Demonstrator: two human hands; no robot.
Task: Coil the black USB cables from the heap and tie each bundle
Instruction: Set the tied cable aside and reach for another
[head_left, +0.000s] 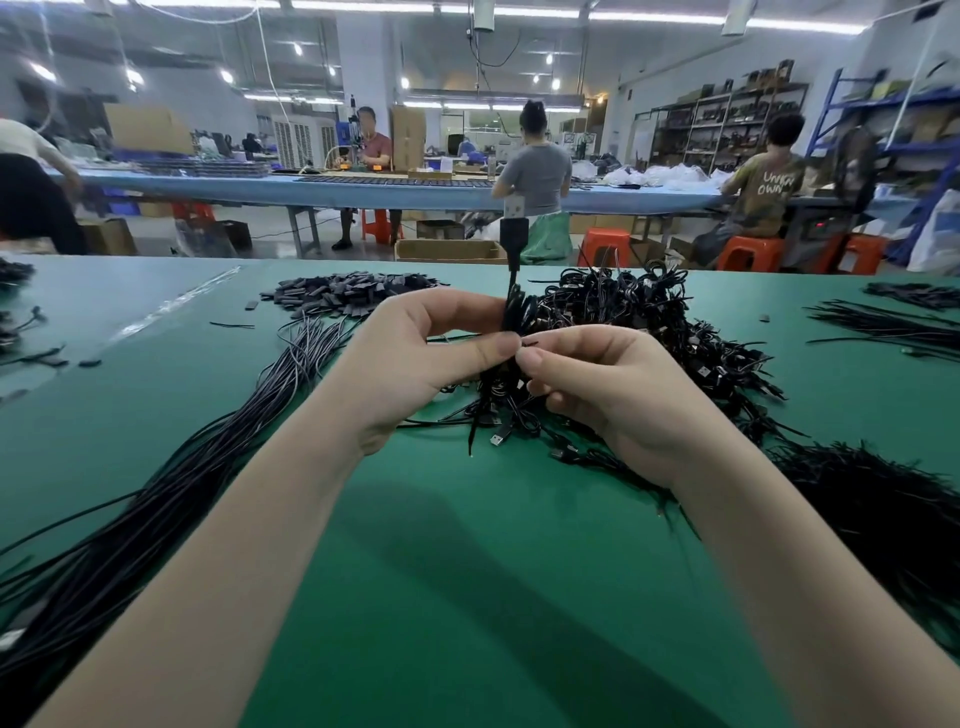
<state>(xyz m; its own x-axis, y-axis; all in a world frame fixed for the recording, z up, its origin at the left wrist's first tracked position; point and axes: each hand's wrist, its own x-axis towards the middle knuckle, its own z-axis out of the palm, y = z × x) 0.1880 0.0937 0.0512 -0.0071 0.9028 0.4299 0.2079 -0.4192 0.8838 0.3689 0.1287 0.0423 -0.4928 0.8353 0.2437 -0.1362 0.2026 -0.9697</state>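
One coil (517, 317) is in hand, held just above the counter (467, 571): the left hand (415, 364) pinches the loops between thumb and fingers, its USB plug (514, 218) standing up above, while the right hand (597, 384) pinches what looks like a thin tie at the coil's middle, so tying seems under way. Beyond and right of the hands lies a pile (649, 322) of bundles that look already coiled, glossy and tangled; left of the left hand a long sheaf of straight cables (208, 457) waits on the smooth green mat, so much work is left.
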